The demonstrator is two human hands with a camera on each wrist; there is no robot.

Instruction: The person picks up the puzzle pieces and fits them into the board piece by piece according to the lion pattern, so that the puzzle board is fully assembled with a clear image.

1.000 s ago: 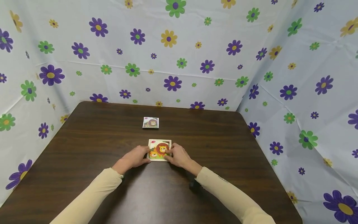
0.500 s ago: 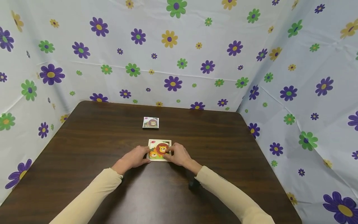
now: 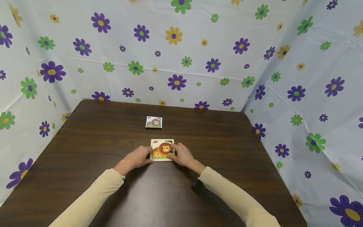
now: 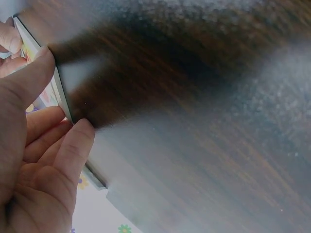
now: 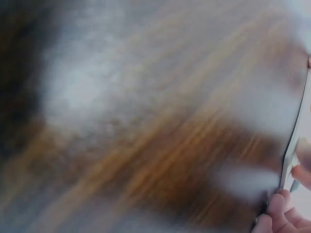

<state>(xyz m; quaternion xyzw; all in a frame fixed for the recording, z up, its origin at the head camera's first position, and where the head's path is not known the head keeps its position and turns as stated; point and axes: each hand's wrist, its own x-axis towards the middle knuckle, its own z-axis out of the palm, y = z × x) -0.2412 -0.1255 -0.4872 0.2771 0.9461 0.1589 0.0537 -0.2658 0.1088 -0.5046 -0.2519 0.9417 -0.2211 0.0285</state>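
A square lion puzzle (image 3: 161, 150) in a pale frame lies flat on the dark table, shown with a big lion and a smaller cub. My left hand (image 3: 138, 157) grips its left edge, fingers toward the far side and thumb near the front corner. From the right, my right hand (image 3: 182, 155) holds the puzzle with bent index finger and thumb over its face, covering part of the right side. Whether they pinch a single piece is hidden. In the left wrist view, fingertips of the left hand (image 4: 43, 145) touch the puzzle's thin edge (image 4: 62, 92).
Behind the puzzle lies a small card (image 3: 154, 122) with the same lion picture. The brown wood-grain table (image 3: 221, 135) has rounded far corners. White flower-patterned cloth (image 3: 175, 56) hangs behind it and along both sides.
The head view has shifted slightly. The right index finger and thumb stand a little farther apart over the puzzle. My left hand and the card keep their places.
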